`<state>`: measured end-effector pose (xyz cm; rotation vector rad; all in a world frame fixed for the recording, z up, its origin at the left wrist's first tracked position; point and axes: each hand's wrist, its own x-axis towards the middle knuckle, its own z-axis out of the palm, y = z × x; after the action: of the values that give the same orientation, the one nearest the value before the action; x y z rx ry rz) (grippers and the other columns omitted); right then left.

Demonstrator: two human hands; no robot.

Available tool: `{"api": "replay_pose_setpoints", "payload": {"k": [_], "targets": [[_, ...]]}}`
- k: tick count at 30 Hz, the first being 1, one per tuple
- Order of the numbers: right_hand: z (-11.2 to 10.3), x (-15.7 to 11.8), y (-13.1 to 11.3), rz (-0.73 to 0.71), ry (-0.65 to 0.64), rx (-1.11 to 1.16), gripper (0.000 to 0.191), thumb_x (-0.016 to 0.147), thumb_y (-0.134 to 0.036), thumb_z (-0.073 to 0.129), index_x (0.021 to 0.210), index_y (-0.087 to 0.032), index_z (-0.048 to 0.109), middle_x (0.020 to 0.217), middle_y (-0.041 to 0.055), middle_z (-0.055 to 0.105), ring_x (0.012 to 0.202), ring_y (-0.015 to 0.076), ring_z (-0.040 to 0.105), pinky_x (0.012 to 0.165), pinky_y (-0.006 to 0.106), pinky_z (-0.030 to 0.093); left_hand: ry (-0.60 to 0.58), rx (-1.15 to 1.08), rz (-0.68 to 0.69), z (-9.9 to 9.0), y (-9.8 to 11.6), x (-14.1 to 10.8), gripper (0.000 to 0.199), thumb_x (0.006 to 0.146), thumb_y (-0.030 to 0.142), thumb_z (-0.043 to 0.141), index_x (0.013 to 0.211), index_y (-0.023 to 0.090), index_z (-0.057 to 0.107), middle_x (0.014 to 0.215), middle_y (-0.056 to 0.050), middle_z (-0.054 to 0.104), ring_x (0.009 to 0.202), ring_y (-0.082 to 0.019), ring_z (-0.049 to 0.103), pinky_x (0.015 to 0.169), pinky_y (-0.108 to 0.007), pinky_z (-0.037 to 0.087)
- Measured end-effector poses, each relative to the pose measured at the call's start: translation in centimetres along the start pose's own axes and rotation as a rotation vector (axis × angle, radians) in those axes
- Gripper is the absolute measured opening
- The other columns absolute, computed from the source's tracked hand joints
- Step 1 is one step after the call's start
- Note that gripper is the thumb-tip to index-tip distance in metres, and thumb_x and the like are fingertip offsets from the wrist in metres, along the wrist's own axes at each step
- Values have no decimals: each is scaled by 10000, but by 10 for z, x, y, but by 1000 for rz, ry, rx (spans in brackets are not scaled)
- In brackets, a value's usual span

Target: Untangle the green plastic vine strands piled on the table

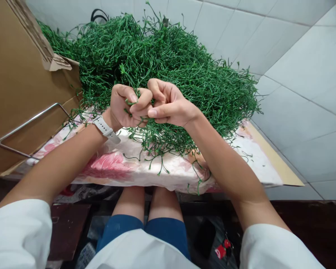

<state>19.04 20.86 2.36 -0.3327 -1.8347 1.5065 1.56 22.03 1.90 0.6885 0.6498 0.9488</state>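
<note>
While the left hand, closed in a pinch, grips thin, dark-green, wiry stems above the near side of a big, tangled green heap, the right hand meets it at the fingertips, thumb folded toward curled fingers; whether it holds one too, I can't tell. Light, bendy stuff, I'd judge, springy and quick to snag: best nipped mid-stem, clear of the knobbly tips. Under the heap: a white, pink-flowered cloth.

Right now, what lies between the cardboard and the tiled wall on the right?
In the head view, a heap of green stems on a floral cloth, left hand and right hand in front, and a tan board beside the wall.
</note>
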Motion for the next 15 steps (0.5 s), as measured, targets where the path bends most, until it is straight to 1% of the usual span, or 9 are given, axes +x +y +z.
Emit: {"api": "replay_pose_setpoints", "payload": {"k": [2,4,6,7,8,10,13,15], "targets": [[-1,0,-3,-8,-116,-46,565,754,-437,888,745,-242,358,588,-95,421,490,35,342,467,179,321,9,28,-60,-1,-2,1,349,988,406,465,709,214,546,405,49,202,237,-108,259,241,-255,283],[-3,0,-9,-7,-207,-114,571,763,-461,880,706,-231,361,646,-50,504,569,57,446,532,207,404,1,90,-147,0,-3,3,380,962,411,453,644,219,532,364,28,207,204,-144,254,211,-296,267],[-7,-1,-18,9,-271,-210,586,772,-487,868,673,-225,353,712,-7,552,678,98,538,604,245,465,-28,132,-222,3,-3,4,378,920,412,485,594,226,523,337,8,229,179,-174,255,193,-323,245],[-9,-1,-22,19,-286,-278,589,779,-484,862,662,-226,346,722,2,548,727,120,563,631,258,478,-42,133,-242,4,-2,5,361,897,405,518,583,226,525,333,3,248,173,-176,257,191,-319,232],[-11,-2,-27,24,-286,-360,589,790,-468,855,653,-229,334,716,1,523,760,134,571,645,263,480,-51,129,-253,5,-1,6,339,875,386,554,580,221,531,337,1,271,173,-168,259,193,-302,219],[-15,-5,-34,17,-250,-569,583,812,-397,833,645,-234,298,680,-20,425,757,134,530,650,260,459,-59,129,-246,6,3,8,290,853,320,586,592,201,540,354,3,306,184,-130,258,205,-241,180],[-17,-7,-40,-22,-141,-915,543,840,-261,751,646,-230,245,645,-43,251,669,112,366,648,262,408,-93,149,-173,7,9,13,204,833,206,576,634,179,542,392,18,328,221,-64,237,239,-159,137],[-15,-7,-41,-31,-63,-1095,506,838,-200,700,648,-223,232,634,-42,195,646,115,295,649,272,376,-145,154,-95,10,12,17,142,793,141,591,665,177,541,426,33,337,253,-36,223,258,-137,135]]}}
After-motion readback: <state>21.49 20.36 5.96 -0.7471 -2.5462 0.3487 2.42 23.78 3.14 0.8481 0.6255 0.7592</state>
